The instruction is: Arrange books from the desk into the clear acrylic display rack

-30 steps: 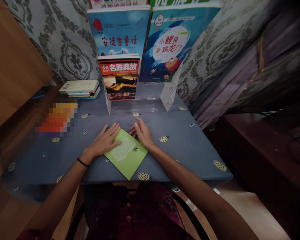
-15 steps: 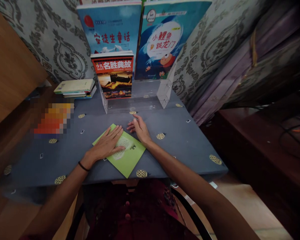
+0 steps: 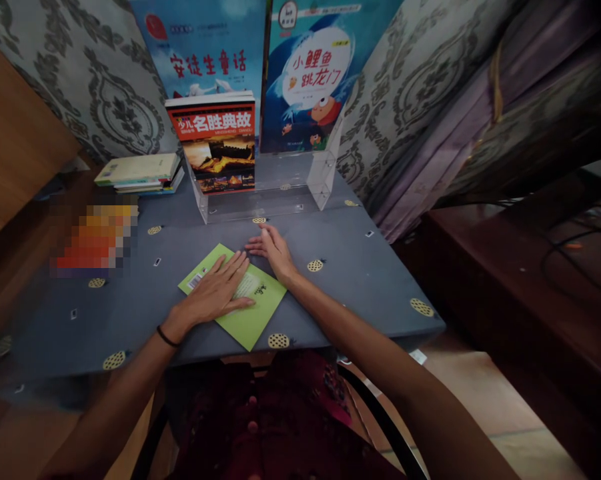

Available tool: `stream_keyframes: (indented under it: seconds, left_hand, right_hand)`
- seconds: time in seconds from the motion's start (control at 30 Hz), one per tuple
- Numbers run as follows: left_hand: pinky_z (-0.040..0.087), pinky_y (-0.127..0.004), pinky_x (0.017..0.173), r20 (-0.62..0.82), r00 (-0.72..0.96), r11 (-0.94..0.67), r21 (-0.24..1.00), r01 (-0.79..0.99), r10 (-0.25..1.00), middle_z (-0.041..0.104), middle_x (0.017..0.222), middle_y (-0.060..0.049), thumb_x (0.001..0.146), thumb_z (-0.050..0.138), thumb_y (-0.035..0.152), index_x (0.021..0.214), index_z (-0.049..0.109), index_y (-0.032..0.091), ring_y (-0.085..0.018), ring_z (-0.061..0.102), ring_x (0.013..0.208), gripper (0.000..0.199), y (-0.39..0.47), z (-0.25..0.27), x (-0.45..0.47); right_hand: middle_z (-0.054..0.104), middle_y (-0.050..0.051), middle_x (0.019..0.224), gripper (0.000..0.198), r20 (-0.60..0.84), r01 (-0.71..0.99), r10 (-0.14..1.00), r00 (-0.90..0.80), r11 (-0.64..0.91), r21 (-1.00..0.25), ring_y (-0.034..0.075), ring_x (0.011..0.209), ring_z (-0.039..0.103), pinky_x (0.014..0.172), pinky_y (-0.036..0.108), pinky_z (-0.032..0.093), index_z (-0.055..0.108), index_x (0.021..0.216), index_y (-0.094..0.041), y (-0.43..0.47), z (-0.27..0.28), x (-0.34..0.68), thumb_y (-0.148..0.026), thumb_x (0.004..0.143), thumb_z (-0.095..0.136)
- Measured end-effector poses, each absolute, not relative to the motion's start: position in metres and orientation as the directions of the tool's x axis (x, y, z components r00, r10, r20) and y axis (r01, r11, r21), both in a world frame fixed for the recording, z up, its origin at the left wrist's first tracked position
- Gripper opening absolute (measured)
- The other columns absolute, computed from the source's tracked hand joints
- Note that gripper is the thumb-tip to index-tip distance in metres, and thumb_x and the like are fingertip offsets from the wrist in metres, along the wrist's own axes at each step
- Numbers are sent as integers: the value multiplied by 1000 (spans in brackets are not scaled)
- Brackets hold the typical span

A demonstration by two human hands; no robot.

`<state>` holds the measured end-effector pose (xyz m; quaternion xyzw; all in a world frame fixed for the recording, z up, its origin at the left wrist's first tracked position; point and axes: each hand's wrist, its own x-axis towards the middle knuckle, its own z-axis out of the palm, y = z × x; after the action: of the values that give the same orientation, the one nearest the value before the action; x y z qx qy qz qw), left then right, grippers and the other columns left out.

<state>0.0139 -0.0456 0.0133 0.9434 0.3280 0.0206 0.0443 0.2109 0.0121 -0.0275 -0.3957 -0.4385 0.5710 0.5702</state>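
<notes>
In the head view, a thin, lime-green, rectangular paper book [image 3: 253,327] lies aslant on the worktop [image 3: 355,293] spread with blue-grey, pineapple-patterned cloth, near the person's edge. The bare left hand [image 3: 215,290] rests palm down across it, hiding the middle of the cover and part of the pale printed panel; a barcode shows at the left corner, but the small print is too blurred to read. The left grip is flat and unclamped, thumb apart from the fingers. A thin black band [image 3: 167,337] circles that wrist.

The bare right hand [image 3: 279,259] is at the book's far right edge, its grip loose, fingers slightly bent; whether it touches the book I cannot tell.

Beyond, a clear plastic stand [image 3: 290,203] carries a small red-and-black paperback [image 3: 225,150], which covers the lower part of a large light-blue book [image 3: 205,40] behind it. Beside that leans a large teal-and-navy book [image 3: 300,130]; both large books are cut off at the top. To the left are a stack of pale-covered books [image 3: 137,173] and an orange-and-red pixelated patch [image 3: 100,233], its content unreadable. On the right, black cables [image 3: 555,247] fade into shadow
</notes>
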Motion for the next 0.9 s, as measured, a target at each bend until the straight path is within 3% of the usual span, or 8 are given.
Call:
stream_keyframes:
  seconds: [0.43, 0.9]
  left_hand:
    - [7, -47, 127, -55, 830, -823, 115, 557, 554, 19, 166, -20, 94, 24, 75, 160, 8, 8, -29, 10, 156, 96, -60, 15, 41]
    - [8, -49, 126, -34, 878, -860, 189, 474, 477, 24, 165, -21, 91, 21, 80, 161, 7, 11, -28, 13, 156, 99, -78, 19, 63]
  right_hand:
    - [70, 2, 91, 25, -126, -403, 989, -79, -147, -903, 15, 82, 75, 83, 31, 59, 55, 120, -24, 10, -4, 214, -41, 104, 44]
    - [71, 5, 93, 35, -116, -400, 987, -109, -150, -904, 16, 83, 74, 83, 34, 61, 55, 121, -24, 13, -6, 217, -52, 102, 45]
